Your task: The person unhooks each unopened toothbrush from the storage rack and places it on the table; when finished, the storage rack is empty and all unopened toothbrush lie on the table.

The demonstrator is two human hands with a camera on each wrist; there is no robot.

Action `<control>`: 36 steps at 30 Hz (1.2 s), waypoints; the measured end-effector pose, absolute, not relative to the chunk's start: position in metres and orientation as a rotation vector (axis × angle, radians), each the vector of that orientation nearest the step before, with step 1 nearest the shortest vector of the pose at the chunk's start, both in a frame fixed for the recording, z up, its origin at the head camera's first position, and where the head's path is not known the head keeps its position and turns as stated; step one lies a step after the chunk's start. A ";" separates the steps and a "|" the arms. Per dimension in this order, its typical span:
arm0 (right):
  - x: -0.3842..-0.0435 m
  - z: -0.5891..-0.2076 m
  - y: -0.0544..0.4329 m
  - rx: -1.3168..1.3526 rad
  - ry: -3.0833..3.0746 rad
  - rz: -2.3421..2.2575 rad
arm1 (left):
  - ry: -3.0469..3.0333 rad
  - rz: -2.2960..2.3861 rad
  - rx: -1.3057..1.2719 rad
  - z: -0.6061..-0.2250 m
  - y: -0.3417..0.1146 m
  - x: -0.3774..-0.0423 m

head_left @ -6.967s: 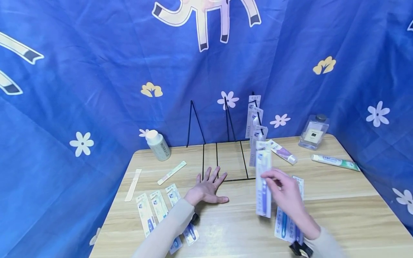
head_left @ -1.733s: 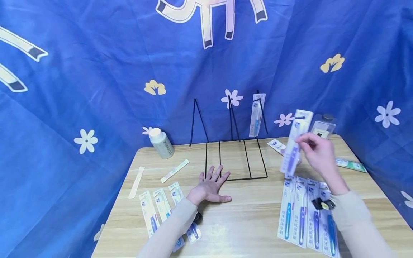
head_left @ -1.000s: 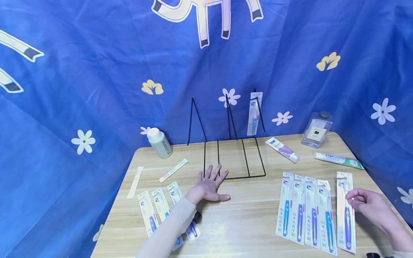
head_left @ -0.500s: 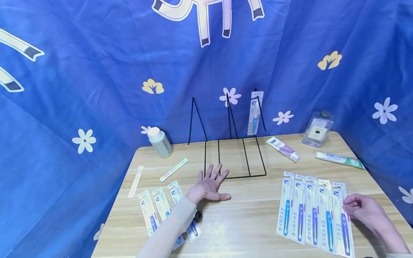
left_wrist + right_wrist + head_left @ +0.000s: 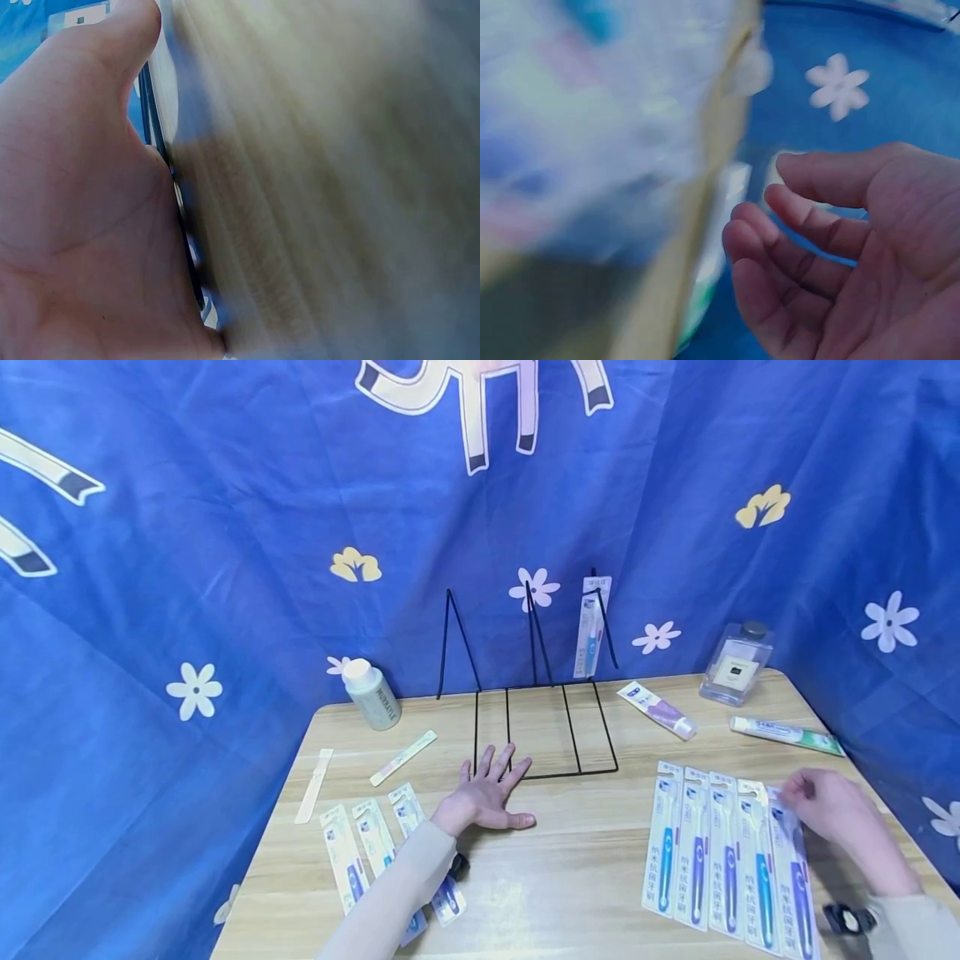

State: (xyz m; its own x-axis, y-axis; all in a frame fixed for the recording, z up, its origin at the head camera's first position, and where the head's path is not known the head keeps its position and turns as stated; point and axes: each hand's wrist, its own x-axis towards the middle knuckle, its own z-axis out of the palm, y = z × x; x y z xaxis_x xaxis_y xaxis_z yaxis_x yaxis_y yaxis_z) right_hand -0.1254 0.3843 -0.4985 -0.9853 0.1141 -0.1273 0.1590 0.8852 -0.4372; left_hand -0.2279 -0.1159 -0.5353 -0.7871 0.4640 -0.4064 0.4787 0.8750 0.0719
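Observation:
My left hand (image 5: 487,797) rests with fingers spread on the table at the front of a black wire rack (image 5: 579,772), its fingertips over the front wire. In the left wrist view the thumb stands straight. One blue toothbrush pack (image 5: 590,639) hangs on the rack's right hook. At the right lies a row of several toothbrush packs (image 5: 697,852). My right hand (image 5: 832,806), blurred, is over the upper end of the row's last pack (image 5: 798,893), a purple one. In the right wrist view its fingers (image 5: 780,300) are loosely bent with nothing between them.
Three more toothbrush packs (image 5: 345,856) lie at the left, partly under my left forearm. Two thin strips (image 5: 403,758), a white bottle (image 5: 371,695), a purple toothpaste tube (image 5: 657,711), a green-and-white tube (image 5: 787,736) and a clear square bottle (image 5: 735,668) stand or lie farther back.
Several packs hung on the right hook earlier; one hangs there now. My right hand laid the purple pack at the row's right end, slid it left and let go. My left hand stayed put.

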 end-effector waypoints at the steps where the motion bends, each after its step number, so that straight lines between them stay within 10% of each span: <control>1: -0.135 -0.491 0.377 0.184 2.995 -0.709 | 2.625 -0.046 0.692 -0.535 -0.116 -0.228; 20: -0.321 -0.401 0.208 -0.513 2.963 -1.454 | 2.632 -0.058 0.699 -0.533 -0.116 -0.227; 36: -0.304 -0.413 0.220 -0.374 3.208 -1.714 | 2.640 -0.062 0.699 -0.536 -0.115 -0.226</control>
State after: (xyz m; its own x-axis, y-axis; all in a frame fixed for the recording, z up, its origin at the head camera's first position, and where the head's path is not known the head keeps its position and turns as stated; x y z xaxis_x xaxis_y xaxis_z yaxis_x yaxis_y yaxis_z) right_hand -0.3043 0.2199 -0.4128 -0.8508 0.0630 0.5217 -0.3985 0.5697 -0.7188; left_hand -0.2261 -0.1152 -0.5357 -0.7914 0.4650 -0.3967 0.4833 0.8734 0.0597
